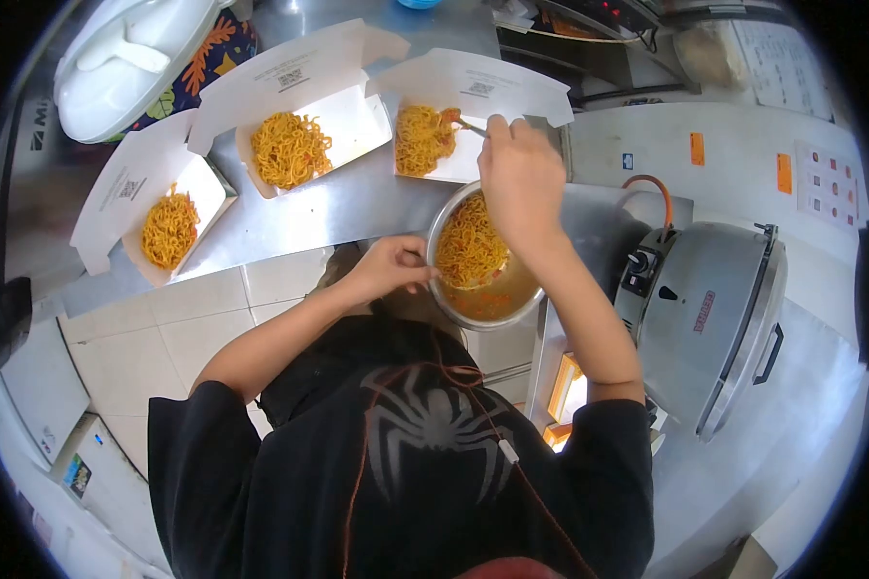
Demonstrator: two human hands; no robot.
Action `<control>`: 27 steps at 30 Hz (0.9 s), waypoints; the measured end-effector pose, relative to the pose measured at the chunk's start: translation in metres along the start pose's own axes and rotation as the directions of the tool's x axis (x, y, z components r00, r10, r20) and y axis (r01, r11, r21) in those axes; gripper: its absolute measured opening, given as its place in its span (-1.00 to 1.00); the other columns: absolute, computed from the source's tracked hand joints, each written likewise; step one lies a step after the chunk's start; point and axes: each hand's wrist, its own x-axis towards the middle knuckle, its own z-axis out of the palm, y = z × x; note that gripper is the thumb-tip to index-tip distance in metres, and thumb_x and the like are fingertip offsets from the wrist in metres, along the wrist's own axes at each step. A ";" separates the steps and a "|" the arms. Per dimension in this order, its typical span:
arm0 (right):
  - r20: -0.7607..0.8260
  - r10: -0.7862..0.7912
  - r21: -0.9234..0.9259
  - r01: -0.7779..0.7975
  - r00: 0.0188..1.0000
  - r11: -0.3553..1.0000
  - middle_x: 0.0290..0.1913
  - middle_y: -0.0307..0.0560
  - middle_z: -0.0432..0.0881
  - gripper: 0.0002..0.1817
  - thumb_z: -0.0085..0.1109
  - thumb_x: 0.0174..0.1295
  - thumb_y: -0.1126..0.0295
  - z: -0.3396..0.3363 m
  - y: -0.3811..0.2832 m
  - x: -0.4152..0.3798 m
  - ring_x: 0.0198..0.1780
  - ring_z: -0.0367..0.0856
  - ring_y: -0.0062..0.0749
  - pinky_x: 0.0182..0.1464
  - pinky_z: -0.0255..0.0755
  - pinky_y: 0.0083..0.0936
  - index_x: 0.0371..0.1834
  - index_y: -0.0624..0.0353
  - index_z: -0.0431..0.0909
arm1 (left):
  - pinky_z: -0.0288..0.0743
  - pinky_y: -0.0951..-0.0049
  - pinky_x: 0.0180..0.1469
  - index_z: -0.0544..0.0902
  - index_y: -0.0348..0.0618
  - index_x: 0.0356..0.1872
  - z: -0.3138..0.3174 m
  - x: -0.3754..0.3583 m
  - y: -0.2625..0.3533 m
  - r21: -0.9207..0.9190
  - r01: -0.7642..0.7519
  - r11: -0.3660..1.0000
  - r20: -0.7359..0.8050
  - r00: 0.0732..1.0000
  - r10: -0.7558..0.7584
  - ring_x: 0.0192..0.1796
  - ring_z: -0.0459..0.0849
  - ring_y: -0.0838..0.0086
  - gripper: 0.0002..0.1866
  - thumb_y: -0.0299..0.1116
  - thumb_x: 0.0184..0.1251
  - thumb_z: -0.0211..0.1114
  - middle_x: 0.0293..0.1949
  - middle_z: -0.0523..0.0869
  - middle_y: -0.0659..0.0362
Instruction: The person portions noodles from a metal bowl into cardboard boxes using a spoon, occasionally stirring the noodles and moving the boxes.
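Left hand [388, 268] grips bowl [483, 314] rim; right hand [519, 174] closed on utensil [470, 125] over right box [433, 140]. Noodles [469, 251] remain in bowl. Advise: keep bowl level, just beside box; match portions with other boxes [290, 147] on tabletop [357, 207].

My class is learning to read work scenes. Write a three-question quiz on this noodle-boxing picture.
1. How many open boxes hold noodles?
2. True or false: the left hand grips the bowl by its rim.
3. The right hand reaches over which box? A) left B) middle C) right

Key: 1. three; 2. true; 3. C, the right box
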 end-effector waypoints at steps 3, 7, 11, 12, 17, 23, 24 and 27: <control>0.002 0.036 0.074 -0.036 0.999 0.997 -0.50 -0.10 0.45 -0.90 0.04 -0.07 0.47 -0.014 0.000 0.001 -0.37 0.51 -0.29 -0.39 0.40 -0.42 -0.44 0.18 0.44 | 0.38 0.70 -0.45 0.52 -0.17 -0.41 0.001 -0.001 0.000 -0.012 0.005 1.000 -0.013 1.000 -0.006 -0.53 0.47 0.75 -0.91 -0.42 0.15 0.24 -0.56 0.57 0.33; 0.078 0.046 0.096 -0.053 0.996 0.994 -0.51 -0.08 0.43 -0.93 0.08 0.01 0.44 0.016 0.000 -0.004 -0.40 0.49 -0.20 -0.37 0.40 -0.33 -0.43 0.16 0.43 | 0.39 0.69 -0.45 0.52 -0.19 -0.40 0.001 -0.001 -0.002 -0.036 0.010 0.999 -0.028 1.000 -0.011 -0.53 0.48 0.73 -0.92 -0.44 0.15 0.23 -0.54 0.59 0.31; 0.046 0.055 0.085 -0.058 0.997 0.995 -0.50 -0.09 0.44 -0.92 0.09 0.01 0.44 0.009 -0.003 -0.002 -0.39 0.49 -0.21 -0.37 0.40 -0.34 -0.44 0.16 0.43 | 0.40 0.69 -0.46 0.52 -0.19 -0.38 -0.002 -0.001 -0.005 -0.032 0.001 0.999 -0.015 1.000 -0.002 -0.52 0.50 0.72 -0.93 -0.46 0.15 0.22 -0.52 0.60 0.29; 0.029 0.054 0.066 -0.055 0.998 0.996 -0.50 -0.09 0.44 -0.92 0.09 0.00 0.44 0.003 -0.002 0.000 -0.39 0.49 -0.21 -0.36 0.40 -0.34 -0.44 0.16 0.42 | 0.40 0.69 -0.46 0.52 -0.19 -0.38 -0.004 0.000 -0.006 -0.025 0.000 1.000 -0.013 1.000 0.000 -0.52 0.50 0.72 -0.93 -0.46 0.15 0.22 -0.52 0.60 0.29; -0.048 -0.002 0.064 0.005 0.999 0.998 -0.48 -0.10 0.44 -0.90 0.10 -0.02 0.45 -0.031 0.004 0.004 -0.36 0.48 -0.22 -0.36 0.40 -0.35 -0.43 0.15 0.42 | 0.40 0.69 -0.46 0.52 -0.19 -0.35 -0.003 0.000 -0.001 -0.017 0.017 1.000 -0.021 1.000 -0.017 -0.53 0.49 0.72 -0.91 -0.45 0.16 0.22 -0.53 0.59 0.29; -0.128 -0.077 0.087 0.088 0.989 0.992 -0.46 -0.09 0.48 -0.84 0.05 -0.14 0.52 -0.042 0.011 0.008 -0.36 0.51 -0.28 -0.35 0.40 -0.44 -0.41 0.21 0.46 | 0.41 0.69 -0.44 0.52 -0.19 -0.33 -0.001 -0.001 0.004 -0.057 0.018 0.998 -0.026 0.999 -0.019 -0.50 0.52 0.71 -0.90 -0.43 0.16 0.23 -0.52 0.60 0.29; -0.125 -0.076 0.106 0.090 0.989 0.990 -0.46 -0.08 0.48 -0.84 0.05 -0.13 0.52 -0.039 0.013 0.009 -0.36 0.51 -0.28 -0.35 0.41 -0.44 -0.41 0.21 0.45 | 0.42 0.68 -0.43 0.53 -0.20 -0.33 -0.001 0.000 0.004 -0.064 0.021 0.998 -0.032 0.999 -0.023 -0.48 0.54 0.70 -0.89 -0.42 0.16 0.23 -0.51 0.61 0.28; -0.071 -0.156 0.128 0.164 0.985 0.978 -0.46 -0.13 0.45 -0.87 0.09 -0.06 0.51 0.015 0.023 0.006 -0.36 0.47 -0.25 -0.35 0.39 -0.38 -0.40 0.18 0.41 | 0.43 0.67 -0.42 0.54 -0.20 -0.33 0.000 0.000 -0.002 -0.062 0.025 0.998 -0.036 0.999 -0.028 -0.45 0.56 0.68 -0.88 -0.41 0.16 0.23 -0.49 0.63 0.26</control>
